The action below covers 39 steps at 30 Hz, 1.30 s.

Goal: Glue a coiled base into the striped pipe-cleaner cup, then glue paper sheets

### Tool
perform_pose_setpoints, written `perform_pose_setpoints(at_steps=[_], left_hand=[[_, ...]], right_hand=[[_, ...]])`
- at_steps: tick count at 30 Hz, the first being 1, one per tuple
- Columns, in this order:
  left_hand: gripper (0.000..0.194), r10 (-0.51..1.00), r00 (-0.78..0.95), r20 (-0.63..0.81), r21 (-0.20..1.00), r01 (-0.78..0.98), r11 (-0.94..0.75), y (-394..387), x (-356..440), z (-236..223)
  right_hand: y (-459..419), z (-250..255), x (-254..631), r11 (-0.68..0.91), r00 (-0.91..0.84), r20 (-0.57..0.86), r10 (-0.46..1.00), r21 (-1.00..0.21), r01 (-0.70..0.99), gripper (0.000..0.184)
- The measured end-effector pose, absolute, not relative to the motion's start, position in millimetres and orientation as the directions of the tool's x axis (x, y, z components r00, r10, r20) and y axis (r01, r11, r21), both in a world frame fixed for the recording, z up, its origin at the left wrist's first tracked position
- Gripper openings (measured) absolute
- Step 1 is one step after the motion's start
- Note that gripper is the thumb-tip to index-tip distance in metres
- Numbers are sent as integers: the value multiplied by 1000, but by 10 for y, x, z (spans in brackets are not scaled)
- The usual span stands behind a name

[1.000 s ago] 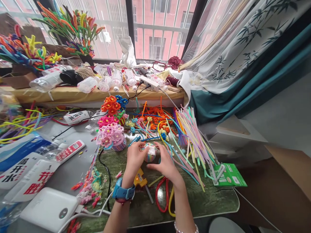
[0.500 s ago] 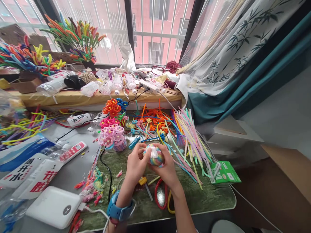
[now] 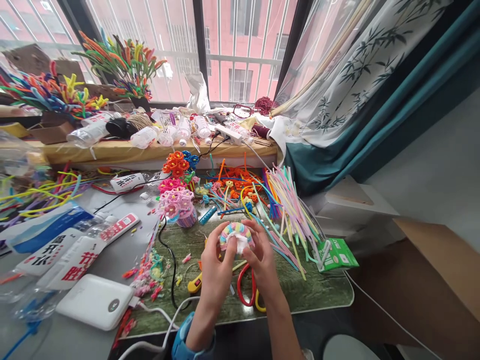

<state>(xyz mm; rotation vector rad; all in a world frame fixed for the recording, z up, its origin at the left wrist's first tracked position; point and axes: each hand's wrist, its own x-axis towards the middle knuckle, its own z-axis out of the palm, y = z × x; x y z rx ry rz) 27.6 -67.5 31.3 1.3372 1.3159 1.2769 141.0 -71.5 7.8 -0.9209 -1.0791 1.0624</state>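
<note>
Between my two hands is a small round cup of pastel-striped fuzzy stems [image 3: 234, 228] with white stuffing [image 3: 243, 245] showing in its opening. My left hand [image 3: 217, 265] is closed around its left side, the thumb pressing into the stuffing. My right hand [image 3: 264, 262] grips the right side, its thumb at the edge of the opening. Below them on the green mat [image 3: 300, 295] lie a red loop handle [image 3: 240, 290], a yellow loop [image 3: 258, 303] and a yellow tool [image 3: 195, 284], partly behind my left wrist.
Pink pipe-cleaner flowers in a striped pot [image 3: 185, 218] stand left of my hands. Pastel stems [image 3: 292, 215] and a green packet [image 3: 339, 255] lie right. A white power bank [image 3: 95, 302], its cable [image 3: 157, 312] and plastic bottles [image 3: 82, 255] lie left. Pipe-cleaner scraps [image 3: 150, 280] are scattered.
The cup has been tilted so its stuffed opening faces me more, and my fingers have shifted around it. My left thumb now presses into the white stuffing. The view has shifted slightly.
</note>
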Motion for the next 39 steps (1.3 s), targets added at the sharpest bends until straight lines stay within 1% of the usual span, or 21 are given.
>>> perform_pose_setpoints(at_steps=[3,5,9,12,16,19,22,25,27,29,31,34,39], left_hand=[[38,972,-132,196,956,246,-159,-676,281,245],[37,966,-127,227,946,263,-188,-679,275,221],[39,966,-33,256,945,217,-243,-693,259,213],[40,963,-4,271,943,202,-265,-703,255,212],[42,968,14,251,950,187,-249,-701,251,185],[44,974,-12,224,961,170,-219,-685,236,154],[45,986,-59,159,979,138,-150,-666,214,126],[47,995,-90,52,997,62,-47,-651,197,100],[48,996,-90,7,1000,22,-5,-647,194,81],[48,996,-93,8,1000,16,-7,-650,199,64],[47,994,-101,41,999,34,-38,-661,205,53],[47,993,-84,78,996,52,-74,-682,208,53],[52,997,-39,67,998,10,-67,-703,202,90]], right_hand=[[-756,119,1377,148,115,114,987,-924,-352,46],[-771,144,1364,106,116,64,991,-907,-407,40],[-774,154,1355,73,159,0,987,-888,-453,40],[-760,128,1353,59,182,-24,983,-898,-437,41],[-724,89,1324,46,235,-38,971,-938,-345,40],[-710,76,1300,30,248,-46,968,-955,-294,38],[-726,87,1331,22,153,-31,988,-941,-336,39],[-756,102,1414,6,44,-12,999,-920,-393,41],[-768,97,1460,1,31,-13,999,-911,-412,42],[-768,81,1478,-2,37,-20,999,-903,-429,42],[-761,67,1468,-3,36,-21,999,-900,-437,43],[-750,69,1433,12,69,-18,997,-909,-416,42],[-743,84,1402,43,140,-14,990,-918,-395,39]])
